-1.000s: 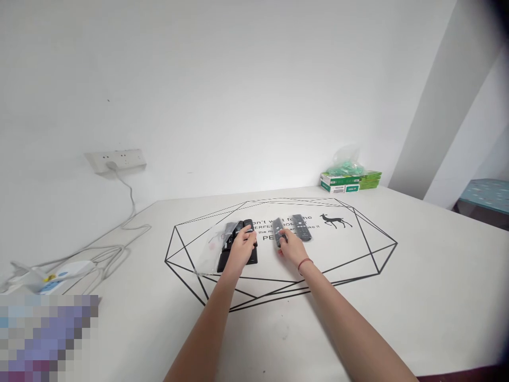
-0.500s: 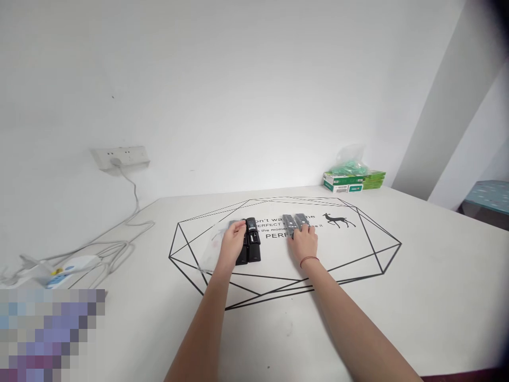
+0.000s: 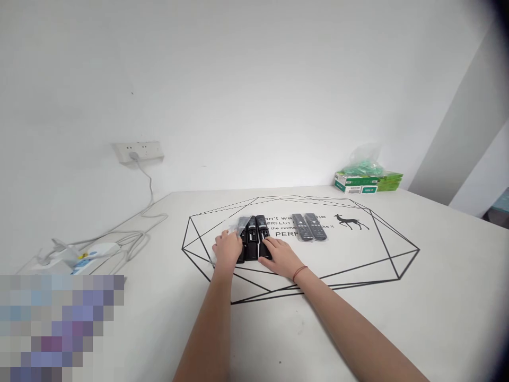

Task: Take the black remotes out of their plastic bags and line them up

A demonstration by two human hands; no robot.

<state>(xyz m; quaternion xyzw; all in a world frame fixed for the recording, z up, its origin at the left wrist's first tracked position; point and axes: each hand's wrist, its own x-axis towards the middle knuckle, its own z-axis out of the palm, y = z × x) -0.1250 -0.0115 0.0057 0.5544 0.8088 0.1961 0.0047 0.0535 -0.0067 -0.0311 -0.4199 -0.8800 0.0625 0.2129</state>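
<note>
Three black remote controls (image 3: 252,236) lie side by side, backs up, with their battery compartments uncovered. At the row's left edge, my left hand (image 3: 228,248) curls its fingers against the outermost remote, partly hiding it. A clear plastic sleeve (image 3: 243,224) covers part of that side. From the right, my right hand (image 3: 281,257) rests its fingers and thumb on the lower part of the rightmost remote (image 3: 262,225). Two more remotes (image 3: 309,228) in clear wrapping lie to the right with their buttons facing up, apart from both hands.
Green and white boxes (image 3: 356,182) topped by a plastic bag (image 3: 363,160) stand against the wall at the back right. On the left, a power strip (image 3: 93,255) and loose cables (image 3: 131,241) lie below a wall socket (image 3: 139,151). Black lines and lettering mark the white table (image 3: 441,281).
My right hand has left the two wrapped remotes and moved left to the black row. A third uncovered remote now shows there. My left hand has moved slightly down, and the view has shifted.
</note>
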